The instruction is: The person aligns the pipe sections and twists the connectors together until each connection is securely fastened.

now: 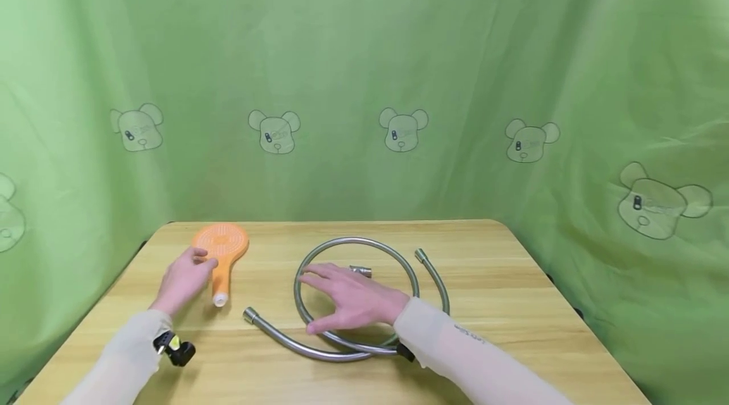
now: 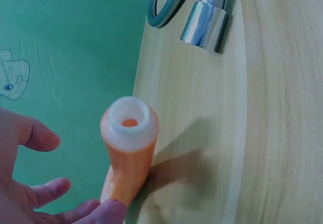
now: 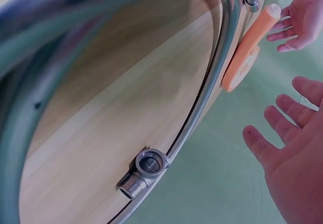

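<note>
An orange shower head [image 1: 221, 242] lies on the table at the left, its white threaded handle end [image 2: 129, 119] toward the person. Beside its handle is my left hand [image 1: 185, 280], fingers relaxed, fingertips right at the orange edge in the left wrist view. A silver shower hose [image 1: 319, 353] is coiled in a loop at the middle of the table. Over this loop hovers my right hand [image 1: 355, 296], fingers spread, holding nothing. Inside the coil sits a small metal threaded fitting [image 3: 144, 173], partly hidden behind the right hand in the head view.
One hose end with a metal nut [image 1: 249, 315] points left toward the shower head; the other end [image 1: 420, 255] points to the back right. The wooden table [image 1: 512, 342] has rounded back corners. A green curtain [image 1: 342, 63] with bear prints surrounds it.
</note>
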`<control>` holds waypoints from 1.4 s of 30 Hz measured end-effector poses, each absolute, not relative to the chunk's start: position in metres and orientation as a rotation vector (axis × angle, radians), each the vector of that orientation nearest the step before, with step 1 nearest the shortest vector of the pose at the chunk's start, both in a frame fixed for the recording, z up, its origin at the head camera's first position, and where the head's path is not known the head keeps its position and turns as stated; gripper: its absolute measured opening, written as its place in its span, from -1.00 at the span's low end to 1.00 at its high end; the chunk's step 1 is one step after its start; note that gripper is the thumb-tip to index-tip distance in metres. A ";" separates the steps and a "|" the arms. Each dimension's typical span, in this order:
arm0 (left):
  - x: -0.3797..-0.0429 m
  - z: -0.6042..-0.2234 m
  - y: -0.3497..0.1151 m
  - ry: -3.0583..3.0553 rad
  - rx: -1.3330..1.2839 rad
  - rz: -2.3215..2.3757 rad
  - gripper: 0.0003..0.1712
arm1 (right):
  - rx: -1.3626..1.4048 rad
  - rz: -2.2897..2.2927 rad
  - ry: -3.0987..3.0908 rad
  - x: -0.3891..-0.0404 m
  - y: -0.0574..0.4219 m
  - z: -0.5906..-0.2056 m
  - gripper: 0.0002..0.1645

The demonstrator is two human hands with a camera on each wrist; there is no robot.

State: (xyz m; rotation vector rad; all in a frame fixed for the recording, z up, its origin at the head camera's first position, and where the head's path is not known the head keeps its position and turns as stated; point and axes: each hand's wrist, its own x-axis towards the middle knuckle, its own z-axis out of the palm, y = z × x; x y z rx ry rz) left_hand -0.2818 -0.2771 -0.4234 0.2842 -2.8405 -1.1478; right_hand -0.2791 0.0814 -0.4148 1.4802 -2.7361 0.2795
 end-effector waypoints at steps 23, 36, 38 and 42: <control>-0.305 -0.454 -0.291 -2.670 0.337 -1.767 -0.04 | 1.504 0.315 -2.793 -0.282 0.059 -0.422 0.16; -0.307 -0.453 -0.290 -2.732 0.309 -1.804 0.00 | 1.594 0.252 -2.809 -0.285 0.034 -0.432 0.21; -0.308 -0.454 -0.291 -2.733 0.305 -1.810 0.01 | 1.608 0.237 -2.816 -0.285 0.030 -0.431 0.20; -0.310 -0.457 -0.292 -2.734 0.302 -1.821 0.02 | 1.610 0.202 -2.841 -0.285 0.021 -0.430 0.19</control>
